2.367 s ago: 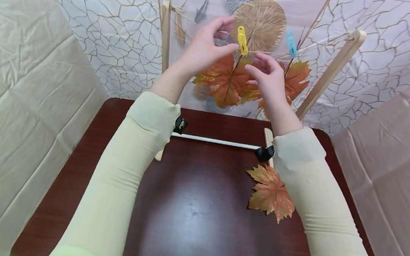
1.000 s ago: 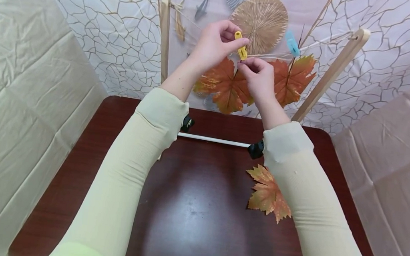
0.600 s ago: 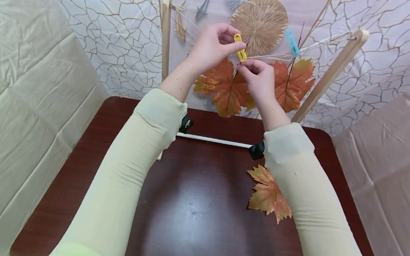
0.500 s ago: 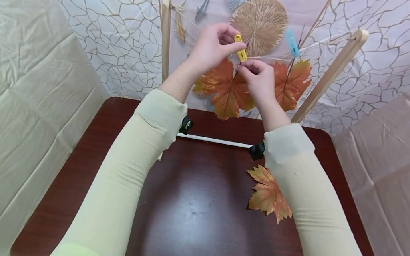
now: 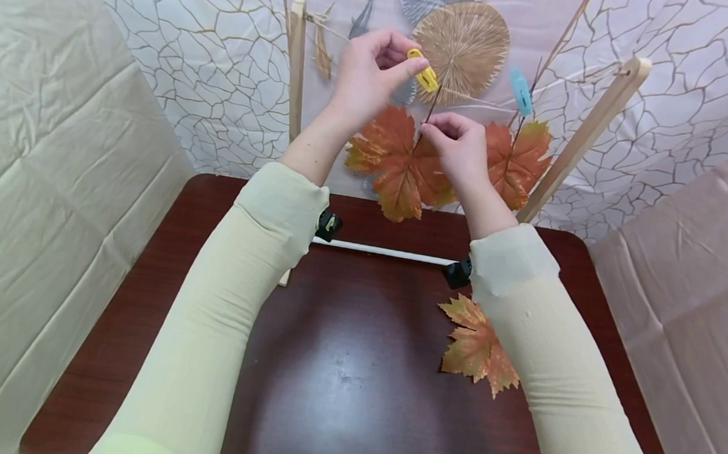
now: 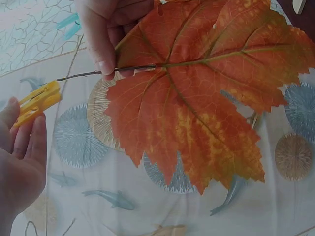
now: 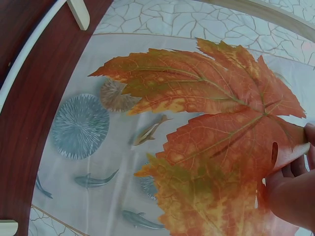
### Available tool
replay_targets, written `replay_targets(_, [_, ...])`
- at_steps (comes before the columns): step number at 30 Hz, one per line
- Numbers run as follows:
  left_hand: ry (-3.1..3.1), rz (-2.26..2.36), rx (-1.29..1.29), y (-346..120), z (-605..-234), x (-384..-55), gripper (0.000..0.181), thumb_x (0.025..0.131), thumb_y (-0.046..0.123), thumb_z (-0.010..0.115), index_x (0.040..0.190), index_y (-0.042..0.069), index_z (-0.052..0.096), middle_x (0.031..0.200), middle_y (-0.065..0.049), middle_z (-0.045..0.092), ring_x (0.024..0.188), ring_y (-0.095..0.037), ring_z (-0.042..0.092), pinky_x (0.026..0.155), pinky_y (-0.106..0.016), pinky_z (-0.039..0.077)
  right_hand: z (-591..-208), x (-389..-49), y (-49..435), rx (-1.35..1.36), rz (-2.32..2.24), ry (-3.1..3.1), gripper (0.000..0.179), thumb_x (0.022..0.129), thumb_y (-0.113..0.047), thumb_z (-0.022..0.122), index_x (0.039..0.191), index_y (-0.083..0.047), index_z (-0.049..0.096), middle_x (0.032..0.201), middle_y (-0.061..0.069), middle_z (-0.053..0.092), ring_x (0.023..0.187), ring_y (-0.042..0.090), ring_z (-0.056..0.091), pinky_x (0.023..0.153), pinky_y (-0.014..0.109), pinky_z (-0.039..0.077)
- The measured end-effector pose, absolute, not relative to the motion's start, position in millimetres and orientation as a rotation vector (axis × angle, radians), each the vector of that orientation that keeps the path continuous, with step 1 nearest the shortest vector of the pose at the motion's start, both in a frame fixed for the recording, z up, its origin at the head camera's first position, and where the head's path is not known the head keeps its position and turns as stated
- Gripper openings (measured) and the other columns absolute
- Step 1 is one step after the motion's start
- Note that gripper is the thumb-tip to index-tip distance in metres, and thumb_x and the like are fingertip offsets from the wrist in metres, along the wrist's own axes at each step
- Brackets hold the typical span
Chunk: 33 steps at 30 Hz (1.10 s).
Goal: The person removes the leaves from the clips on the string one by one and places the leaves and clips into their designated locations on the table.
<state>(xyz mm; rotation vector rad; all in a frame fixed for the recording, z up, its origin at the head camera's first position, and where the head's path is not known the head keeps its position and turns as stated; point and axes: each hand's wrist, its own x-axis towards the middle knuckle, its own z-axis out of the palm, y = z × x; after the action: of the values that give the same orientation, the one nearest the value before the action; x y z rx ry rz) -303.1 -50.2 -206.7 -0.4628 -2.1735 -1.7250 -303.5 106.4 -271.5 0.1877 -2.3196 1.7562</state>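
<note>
My left hand pinches a yellow clothespin between thumb and fingers, near the middle of a string. Thumb and finger of my right hand hold the dark stem of an orange artificial maple leaf, whose blade hangs below. In the left wrist view, the stem's tip lies close to the clothespin; whether they touch, I cannot tell. A blue clothespin on the string holds the stem of another maple leaf, partly behind my right hand.
Two wooden posts, left and right, carry the string. A white rod runs low between my wrists. One loose maple leaf lies on the dark red table, partly under my right sleeve. Fabric walls enclose the table.
My hands closed in on the yellow clothespin and the leaf stem. Most recently the clothespin has shifted up and left and tilted, leaving the stem's upper end exposed beside it.
</note>
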Motion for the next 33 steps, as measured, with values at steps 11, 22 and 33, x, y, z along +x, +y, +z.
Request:
replay_targets(11, [-2.107, -1.754, -0.459, -59, -213, -300, 0.017, 0.083, 0.014, 0.07, 0.092, 0.002, 0.064, 0.077, 0.006, 0.059, 0.074, -0.008, 0.057, 0.074, -0.018, 0.047, -282, -301, 109, 0.165, 1.73, -2.397, 0.014, 0.087, -0.012, 0.065, 0.094, -0.001, 0.068, 0.073, -0.016, 0.061, 0.075, 0.003, 0.053, 0.071, 0.018, 0.042])
replay_targets(22, [-2.189, -1.746, -0.443, -73, -232, -297, 0.02, 0.084, 0.015, 0.07, 0.096, 0.001, 0.063, 0.08, 0.005, 0.059, 0.075, -0.008, 0.057, 0.071, -0.019, 0.047, -291, -293, 113, 0.204, 1.801, -2.411, 0.004, 0.087, -0.012, 0.065, 0.084, -0.011, 0.067, 0.074, -0.015, 0.062, 0.079, 0.003, 0.056, 0.075, 0.019, 0.044])
replay_targets(33, [-2.201, -1.765, -0.474, -92, -258, -288, 0.017, 0.082, 0.01, 0.071, 0.093, 0.0, 0.063, 0.078, 0.006, 0.062, 0.071, -0.006, 0.059, 0.07, -0.019, 0.049, -302, -284, 123, 0.343, 1.9, -2.411, 0.007, 0.088, -0.003, 0.059, 0.084, -0.008, 0.061, 0.065, -0.017, 0.065, 0.07, -0.002, 0.063, 0.07, 0.014, 0.046])
